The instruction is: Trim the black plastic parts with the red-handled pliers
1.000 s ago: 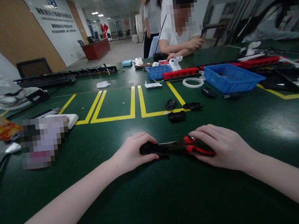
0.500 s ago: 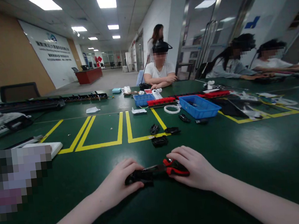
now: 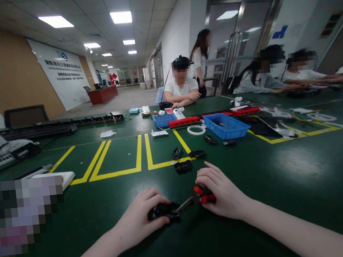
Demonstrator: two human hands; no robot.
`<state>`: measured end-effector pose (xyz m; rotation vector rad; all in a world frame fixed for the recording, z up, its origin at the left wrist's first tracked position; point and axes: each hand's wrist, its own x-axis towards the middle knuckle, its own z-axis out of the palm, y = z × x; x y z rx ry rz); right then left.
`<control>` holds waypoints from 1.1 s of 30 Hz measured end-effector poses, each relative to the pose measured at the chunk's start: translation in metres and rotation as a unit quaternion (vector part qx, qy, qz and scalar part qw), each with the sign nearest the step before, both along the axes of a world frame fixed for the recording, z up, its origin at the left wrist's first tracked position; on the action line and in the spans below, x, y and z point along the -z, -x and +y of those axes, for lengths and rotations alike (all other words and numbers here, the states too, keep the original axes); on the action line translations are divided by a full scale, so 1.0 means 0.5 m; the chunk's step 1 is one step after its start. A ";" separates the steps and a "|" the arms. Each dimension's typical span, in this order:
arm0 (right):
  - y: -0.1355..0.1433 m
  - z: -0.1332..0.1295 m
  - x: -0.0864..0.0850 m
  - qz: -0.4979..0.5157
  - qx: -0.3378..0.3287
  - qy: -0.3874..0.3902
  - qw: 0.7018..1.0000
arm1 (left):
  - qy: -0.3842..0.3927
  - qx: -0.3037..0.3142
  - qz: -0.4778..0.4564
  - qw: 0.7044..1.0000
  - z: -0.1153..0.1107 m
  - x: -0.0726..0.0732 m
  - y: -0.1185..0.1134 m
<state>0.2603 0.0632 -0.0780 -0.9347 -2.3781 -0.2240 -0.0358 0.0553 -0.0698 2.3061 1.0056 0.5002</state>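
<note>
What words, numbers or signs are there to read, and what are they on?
Nothing reads clearly enough to quote.
White wall sign: lines of dark writing, too small and blurred.
Blue wall mark: no readable letters.
Pliers in the right hand: no lettering visible.

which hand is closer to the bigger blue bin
Right. The right hand, gripping the red-handled pliers, is on the near side of the bigger blue bin, slightly left of it; the left hand, holding a black part, is farther off to the left.
</note>
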 end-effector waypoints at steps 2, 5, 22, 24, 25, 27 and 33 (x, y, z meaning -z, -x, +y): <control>-0.001 0.002 -0.001 -0.007 -0.008 0.004 1.000 | -0.005 0.006 0.008 1.000 -0.003 -0.004 -0.004; -0.004 0.004 -0.004 -0.022 -0.015 0.015 1.000 | -0.009 0.009 0.014 1.000 -0.006 -0.006 -0.007; 0.001 0.009 0.003 -0.043 -0.019 0.006 0.999 | -0.078 0.085 0.050 0.992 -0.001 0.009 0.017; 0.001 0.009 0.003 -0.050 -0.016 0.000 0.999 | -0.086 0.075 0.043 0.993 -0.006 0.001 0.017; 0.002 0.008 0.003 -0.054 -0.014 -0.002 0.998 | -0.088 0.069 0.034 0.993 -0.010 -0.003 0.016; 0.002 0.008 0.004 -0.056 -0.011 -0.002 0.998 | -0.083 0.056 0.006 0.995 -0.017 -0.009 0.012; -0.001 0.011 0.007 -0.050 0.002 0.000 0.999 | -0.072 -0.065 -0.021 0.995 -0.038 0.005 -0.025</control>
